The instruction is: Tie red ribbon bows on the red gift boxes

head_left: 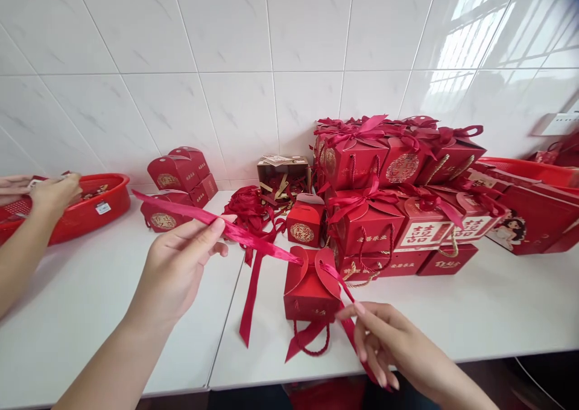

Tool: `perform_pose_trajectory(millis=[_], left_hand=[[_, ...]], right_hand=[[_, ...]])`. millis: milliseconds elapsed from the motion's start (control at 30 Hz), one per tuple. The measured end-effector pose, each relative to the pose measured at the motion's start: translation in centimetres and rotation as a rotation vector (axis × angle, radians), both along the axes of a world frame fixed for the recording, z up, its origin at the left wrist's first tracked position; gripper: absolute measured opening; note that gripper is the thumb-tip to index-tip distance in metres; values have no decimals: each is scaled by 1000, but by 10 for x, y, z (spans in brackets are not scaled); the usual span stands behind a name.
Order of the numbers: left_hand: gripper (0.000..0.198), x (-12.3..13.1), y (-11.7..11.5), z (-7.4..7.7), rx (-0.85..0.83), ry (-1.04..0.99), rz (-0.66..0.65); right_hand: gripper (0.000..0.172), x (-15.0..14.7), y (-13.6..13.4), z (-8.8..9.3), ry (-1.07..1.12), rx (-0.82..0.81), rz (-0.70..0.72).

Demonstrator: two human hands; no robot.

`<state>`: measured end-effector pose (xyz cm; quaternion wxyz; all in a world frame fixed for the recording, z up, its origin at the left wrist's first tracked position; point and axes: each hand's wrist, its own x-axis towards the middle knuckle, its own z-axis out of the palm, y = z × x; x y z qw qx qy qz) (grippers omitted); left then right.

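A small red gift box [312, 292] stands upright near the table's front edge, its curved top flaps folded together. Red satin ribbon [266, 245] threads through the holes in the flaps. My left hand [183, 265] pinches one end and pulls it taut up and to the left. Right of the box, my right hand [384, 337] has thumb and fingers closed on the other ribbon length, whose tail hangs below them. A twisted cord handle [316, 351] droops from the box front, and another ribbon tail lies beside it.
Stacked red boxes with bows [366, 217] rise at the right. Behind lie a loose ribbon pile [248, 208] and an open carton [284, 178]. Several untied boxes [174, 172] stand left. A co-worker's hands [54, 196] reach over a red basket [97, 214]. Red bags [531, 211] stand far right.
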<state>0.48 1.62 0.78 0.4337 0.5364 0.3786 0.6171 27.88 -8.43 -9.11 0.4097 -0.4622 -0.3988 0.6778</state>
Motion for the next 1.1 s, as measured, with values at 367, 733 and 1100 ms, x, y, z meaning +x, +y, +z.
perform_pose_trajectory(millis=[367, 733, 1100], left_hand=[[16, -7, -6, 5, -141, -156, -162], [23, -17, -6, -6, -260, -204, -113], [11, 0, 8, 18, -335, -343, -219]], right_hand=[[25, -2, 25, -30, 956, -150, -278], [20, -1, 5, -28, 161, 367, -796], [33, 17, 16, 64, -580, 724, -699]])
